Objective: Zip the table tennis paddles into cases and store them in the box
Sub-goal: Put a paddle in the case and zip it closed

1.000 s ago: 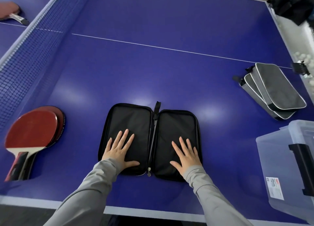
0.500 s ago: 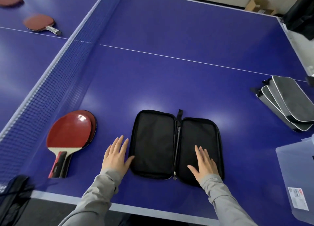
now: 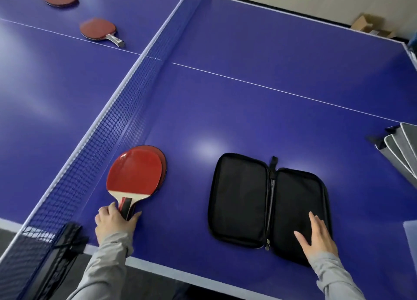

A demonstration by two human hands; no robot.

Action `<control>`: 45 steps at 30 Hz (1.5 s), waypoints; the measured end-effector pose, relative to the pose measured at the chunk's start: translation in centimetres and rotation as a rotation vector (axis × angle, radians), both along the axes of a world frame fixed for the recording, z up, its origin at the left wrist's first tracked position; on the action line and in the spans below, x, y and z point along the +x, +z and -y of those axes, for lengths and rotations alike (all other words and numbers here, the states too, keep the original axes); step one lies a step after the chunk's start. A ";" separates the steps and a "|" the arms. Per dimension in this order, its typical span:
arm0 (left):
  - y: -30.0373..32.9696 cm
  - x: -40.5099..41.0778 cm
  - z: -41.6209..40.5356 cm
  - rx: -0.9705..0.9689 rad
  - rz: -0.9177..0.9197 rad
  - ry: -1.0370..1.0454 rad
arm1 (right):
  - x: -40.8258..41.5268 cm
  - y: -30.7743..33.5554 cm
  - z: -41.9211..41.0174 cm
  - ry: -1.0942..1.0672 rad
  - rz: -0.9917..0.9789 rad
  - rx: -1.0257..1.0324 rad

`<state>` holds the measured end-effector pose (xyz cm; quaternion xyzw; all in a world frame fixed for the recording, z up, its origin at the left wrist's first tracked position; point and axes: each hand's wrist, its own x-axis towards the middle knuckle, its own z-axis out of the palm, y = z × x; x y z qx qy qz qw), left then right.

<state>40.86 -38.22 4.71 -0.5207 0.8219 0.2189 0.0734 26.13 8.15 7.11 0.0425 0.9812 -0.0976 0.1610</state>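
Blue desk (image 3: 259, 110) carries the open black case (image 3: 268, 204) at five o'clock. Right hand (image 3: 319, 241) lies flat on it, fingers released. At seven o'clock, left hand (image 3: 115, 223) fingers grasp the stacked paddles (image 3: 135, 171) by the handle; the lower paddle may slide off when lifted.

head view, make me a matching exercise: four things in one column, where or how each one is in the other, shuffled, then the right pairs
Things:
1. left hand
2. right hand
3. black case
4. grey cases

States:
A. stacked at the right edge of the table
B. lying unzipped and spread open
C. gripping the handle of the red paddles by the net
D. resting flat on the open case's right half

Pairs: 1-C, 2-D, 3-B, 4-A
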 end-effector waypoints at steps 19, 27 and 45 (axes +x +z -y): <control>-1.1 -1.0 -1.4 0.023 -0.279 0.133 | 1.2 0.9 -1.8 -0.093 0.035 0.087; 1.2 -3.5 -6.2 -0.015 -0.380 0.097 | 0.3 0.5 -3.9 -0.056 0.037 0.059; 3.1 -10.8 -37.0 0.142 -0.489 -0.163 | -0.9 -1.5 -15.1 0.144 0.063 0.028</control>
